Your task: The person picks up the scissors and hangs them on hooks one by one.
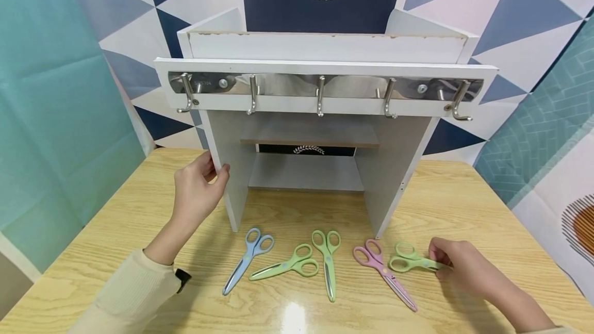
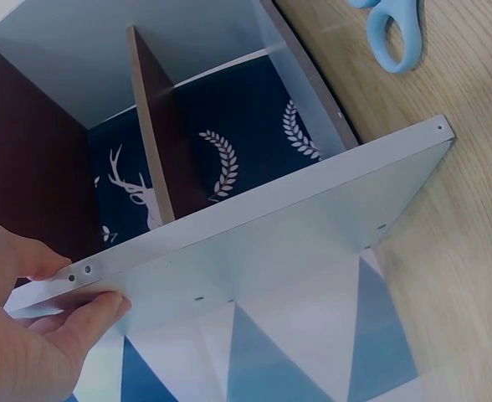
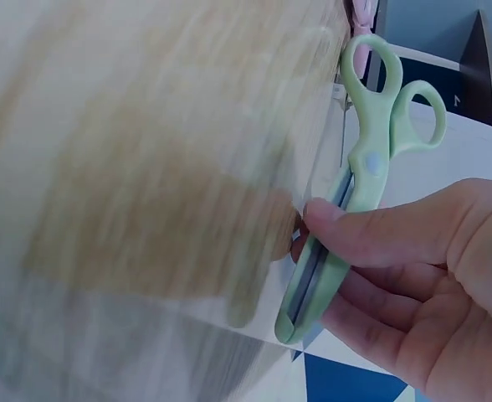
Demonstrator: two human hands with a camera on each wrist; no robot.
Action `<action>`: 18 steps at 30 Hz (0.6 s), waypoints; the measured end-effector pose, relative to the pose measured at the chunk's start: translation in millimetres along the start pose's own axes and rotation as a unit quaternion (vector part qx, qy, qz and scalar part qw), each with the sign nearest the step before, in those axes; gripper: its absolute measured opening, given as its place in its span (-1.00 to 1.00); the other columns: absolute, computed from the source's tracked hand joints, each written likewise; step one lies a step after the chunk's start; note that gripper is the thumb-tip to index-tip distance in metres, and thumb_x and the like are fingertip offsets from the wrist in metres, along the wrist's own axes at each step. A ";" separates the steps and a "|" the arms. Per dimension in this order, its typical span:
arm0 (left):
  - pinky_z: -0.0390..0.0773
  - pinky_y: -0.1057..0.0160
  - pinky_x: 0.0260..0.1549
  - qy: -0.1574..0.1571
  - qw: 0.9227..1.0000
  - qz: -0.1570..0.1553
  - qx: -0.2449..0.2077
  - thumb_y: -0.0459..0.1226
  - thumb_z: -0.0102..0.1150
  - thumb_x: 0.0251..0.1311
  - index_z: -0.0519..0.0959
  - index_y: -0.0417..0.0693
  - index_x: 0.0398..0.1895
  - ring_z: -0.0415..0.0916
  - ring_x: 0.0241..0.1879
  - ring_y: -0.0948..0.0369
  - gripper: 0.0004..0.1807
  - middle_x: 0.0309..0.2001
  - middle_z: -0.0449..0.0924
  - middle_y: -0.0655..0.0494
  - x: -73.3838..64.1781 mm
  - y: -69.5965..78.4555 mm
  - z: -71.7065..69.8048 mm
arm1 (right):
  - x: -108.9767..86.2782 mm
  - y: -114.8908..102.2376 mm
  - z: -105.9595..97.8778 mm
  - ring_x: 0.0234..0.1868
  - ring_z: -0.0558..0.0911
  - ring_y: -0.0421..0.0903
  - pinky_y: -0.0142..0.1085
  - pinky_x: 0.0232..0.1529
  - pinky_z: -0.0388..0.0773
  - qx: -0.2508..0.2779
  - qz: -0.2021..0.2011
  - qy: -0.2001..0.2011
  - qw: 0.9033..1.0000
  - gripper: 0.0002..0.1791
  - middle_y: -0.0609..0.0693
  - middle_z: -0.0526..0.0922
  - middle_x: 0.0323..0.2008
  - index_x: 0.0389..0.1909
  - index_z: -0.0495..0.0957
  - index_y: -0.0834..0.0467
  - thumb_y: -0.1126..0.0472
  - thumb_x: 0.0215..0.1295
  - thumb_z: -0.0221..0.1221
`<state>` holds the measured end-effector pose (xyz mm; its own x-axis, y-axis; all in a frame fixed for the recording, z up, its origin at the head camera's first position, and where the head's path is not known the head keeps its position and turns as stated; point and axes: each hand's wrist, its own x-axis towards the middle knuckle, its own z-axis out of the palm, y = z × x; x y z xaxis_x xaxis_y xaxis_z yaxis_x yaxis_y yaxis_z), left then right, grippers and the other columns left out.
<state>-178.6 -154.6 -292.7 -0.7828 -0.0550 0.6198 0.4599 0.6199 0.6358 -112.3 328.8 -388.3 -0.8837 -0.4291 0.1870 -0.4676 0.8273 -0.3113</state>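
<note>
My left hand (image 1: 197,187) grips the left side panel (image 2: 229,197) of a white shelf unit (image 1: 297,171) by its front edge, thumb on one face and fingers on the other. At the right of the head view, my right hand (image 1: 471,267) pinches green scissors (image 3: 370,163) by the blade end, thumb across the blades. Their handles point left, beside pink scissors (image 1: 384,273) on the table. Blue scissors (image 1: 248,259), green scissors (image 1: 285,264) lying aslant and more green scissors (image 1: 328,262) lie in front of the unit.
A rail with several metal hooks (image 1: 320,96) runs across the unit's top front, nothing hanging on it. Inside are a middle shelf (image 1: 308,135) and a lower board (image 1: 306,171). Patterned cloth (image 1: 524,19) stands behind the wooden table (image 1: 153,205).
</note>
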 end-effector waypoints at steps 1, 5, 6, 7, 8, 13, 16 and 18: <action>0.68 0.01 -0.15 0.000 1.000 0.000 0.001 -0.44 0.12 0.15 0.54 -0.46 0.00 0.68 -0.10 -0.09 -0.66 -0.11 0.67 -0.35 0.1 0.2 -0.1 | 0.6 -1.3 -0.1 -0.53 0.28 -0.51 -0.53 -0.57 0.29 -0.006 0.007 0.004 1.000 -0.50 -0.33 0.41 -0.60 -0.52 0.38 -0.01 0.57 -0.35 0.37; 0.68 0.01 -0.15 0.001 1.000 0.001 0.002 -0.44 0.12 0.15 0.54 -0.46 -0.01 0.68 -0.10 -0.09 -0.66 -0.11 0.67 -0.35 0.2 0.4 -0.3 | 2.8 -4.7 -2.0 -0.55 0.28 -0.49 -0.52 -0.57 0.28 -0.034 0.035 0.007 0.999 -0.51 -0.33 0.42 -0.64 -0.54 0.38 -0.02 0.55 -0.34 0.37; 0.68 0.02 -0.15 0.001 1.000 0.000 0.003 -0.44 0.12 0.15 0.54 -0.46 -0.01 0.68 -0.10 -0.09 -0.66 -0.11 0.67 -0.35 0.1 0.4 -0.2 | 3.1 -5.3 -2.9 -0.55 0.30 -0.49 -0.52 -0.56 0.30 -0.038 0.040 0.004 0.998 -0.52 -0.33 0.44 -0.64 -0.54 0.38 -0.02 0.54 -0.33 0.38; 0.68 0.02 -0.15 0.001 1.000 0.000 0.003 -0.44 0.12 0.15 0.54 -0.46 -0.01 0.68 -0.10 -0.09 -0.66 -0.11 0.67 -0.35 0.1 0.4 -0.2 | 3.3 -5.6 -3.7 -0.55 0.33 -0.50 -0.51 -0.56 0.32 -0.040 0.046 0.001 0.998 -0.53 -0.33 0.47 -0.64 -0.54 0.39 -0.02 0.53 -0.32 0.39; 0.68 0.02 -0.15 0.002 1.000 0.000 0.003 -0.44 0.13 0.15 0.55 -0.46 -0.02 0.68 -0.10 -0.09 -0.67 -0.11 0.67 -0.34 0.1 0.4 -0.1 | 3.4 -5.9 -4.6 -0.54 0.38 -0.50 -0.50 -0.55 0.36 -0.039 0.050 -0.004 0.998 -0.53 -0.32 0.51 -0.63 -0.54 0.39 -0.02 0.52 -0.32 0.39; 0.68 0.03 -0.15 0.002 1.000 0.000 0.001 -0.44 0.13 0.14 0.55 -0.46 -0.03 0.68 -0.11 -0.09 -0.67 -0.12 0.68 -0.34 0.2 0.4 -0.1 | 2.7 -6.8 -8.0 -0.47 0.55 -0.48 -0.46 -0.49 0.50 -0.031 0.062 -0.018 0.997 -0.54 -0.27 0.62 -0.57 -0.53 0.39 -0.01 0.50 -0.32 0.41; 0.68 0.03 -0.15 0.003 1.000 0.000 -0.002 -0.44 0.13 0.13 0.55 -0.46 -0.03 0.68 -0.11 -0.09 -0.67 -0.12 0.67 -0.34 0.1 0.6 -0.2 | 1.8 -7.7 -8.7 -0.46 0.56 -0.49 -0.46 -0.48 0.52 -0.032 0.067 -0.018 0.997 -0.54 -0.27 0.63 -0.57 -0.53 0.40 -0.02 0.49 -0.31 0.41; 0.68 0.03 -0.16 0.003 1.000 0.001 -0.004 -0.44 0.13 0.13 0.55 -0.46 -0.03 0.68 -0.11 -0.09 -0.67 -0.12 0.67 -0.35 -0.2 0.7 -0.4 | 1.1 -8.2 -8.8 -0.46 0.56 -0.50 -0.47 -0.48 0.52 -0.034 0.069 -0.015 0.997 -0.54 -0.28 0.63 -0.57 -0.53 0.41 -0.03 0.49 -0.31 0.41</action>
<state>-178.0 -154.4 -292.2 -0.7796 -0.0580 0.6236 0.4647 0.6140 0.6380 -109.2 324.7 -377.3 -0.9405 -0.3188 0.1179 -0.3393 0.9017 -0.2679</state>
